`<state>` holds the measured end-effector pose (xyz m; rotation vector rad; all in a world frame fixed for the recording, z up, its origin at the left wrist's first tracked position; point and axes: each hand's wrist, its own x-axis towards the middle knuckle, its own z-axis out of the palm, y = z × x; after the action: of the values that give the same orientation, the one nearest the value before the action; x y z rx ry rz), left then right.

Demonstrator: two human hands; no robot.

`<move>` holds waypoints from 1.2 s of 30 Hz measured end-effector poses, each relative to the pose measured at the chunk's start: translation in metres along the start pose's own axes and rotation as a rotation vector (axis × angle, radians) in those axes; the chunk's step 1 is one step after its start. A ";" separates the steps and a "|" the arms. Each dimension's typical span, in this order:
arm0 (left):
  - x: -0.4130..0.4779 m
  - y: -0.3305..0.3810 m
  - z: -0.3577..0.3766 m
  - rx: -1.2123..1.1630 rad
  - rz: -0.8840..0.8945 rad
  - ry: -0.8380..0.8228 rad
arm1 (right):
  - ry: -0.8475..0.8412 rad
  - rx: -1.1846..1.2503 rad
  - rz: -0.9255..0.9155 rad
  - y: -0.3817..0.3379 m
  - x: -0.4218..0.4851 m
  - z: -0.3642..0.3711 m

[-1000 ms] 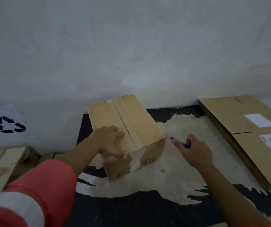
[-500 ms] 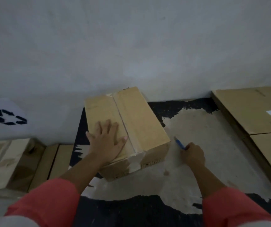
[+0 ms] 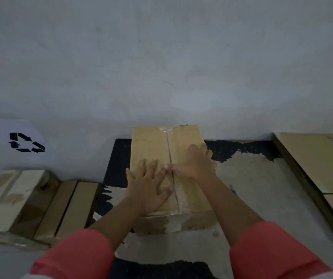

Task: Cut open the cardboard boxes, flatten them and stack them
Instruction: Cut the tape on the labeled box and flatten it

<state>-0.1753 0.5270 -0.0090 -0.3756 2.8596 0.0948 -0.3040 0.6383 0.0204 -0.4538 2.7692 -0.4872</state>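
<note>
- The grey wall (image 3: 161, 67), smooth and faintly mottled, rises straight behind the cardboard box (image 3: 151, 146).
- The surface (image 3: 252, 188) under the box is black with a large, pale, ragged worn patch. The patch spreads right of the box and in front of it.
- A stack of flattened cardboard (image 3: 310, 158) lies well right of the box. It is cut off by the frame edge, and only a corner of its white label shows.
- More taped boxes (image 3: 16, 200) sit left of the box, blurred and partly out of frame.
- The box is brown and oblong, and clear tape (image 3: 168, 146) runs down its top seam. It now sits square to the viewer, where half a second ago it was angled.
- The left hand (image 3: 148, 186) stays on the box's left flap, fingers spread flat and released, gripping nothing.
- The right hand (image 3: 193, 164) has left the surface. It lies on the box's right flap with fingers straight and the thumb at the seam, holding nothing.
- Coral sleeves (image 3: 77, 252) cover both upper forearms in front of the box.
- A white sheet with a black recycling sign (image 3: 25, 142) hangs on the wall left of the box.
- The blue tool (image 3: 233, 190) that the right hand held earlier now lies on the surface just right of the box. It is mostly hidden by the forearm, so its kind cannot be told.
</note>
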 end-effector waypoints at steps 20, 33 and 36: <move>-0.008 -0.001 -0.009 -0.186 0.054 0.056 | -0.043 0.210 0.001 -0.009 -0.001 -0.033; 0.007 0.005 -0.046 -0.748 -0.276 0.138 | -0.052 0.767 -0.019 0.027 -0.019 -0.061; 0.010 -0.009 -0.051 -0.888 -0.367 0.066 | -0.122 0.945 0.001 0.050 -0.024 -0.081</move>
<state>-0.1947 0.5112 0.0377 -1.0574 2.5811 1.2983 -0.3217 0.7140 0.0807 -0.2254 2.0850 -1.5685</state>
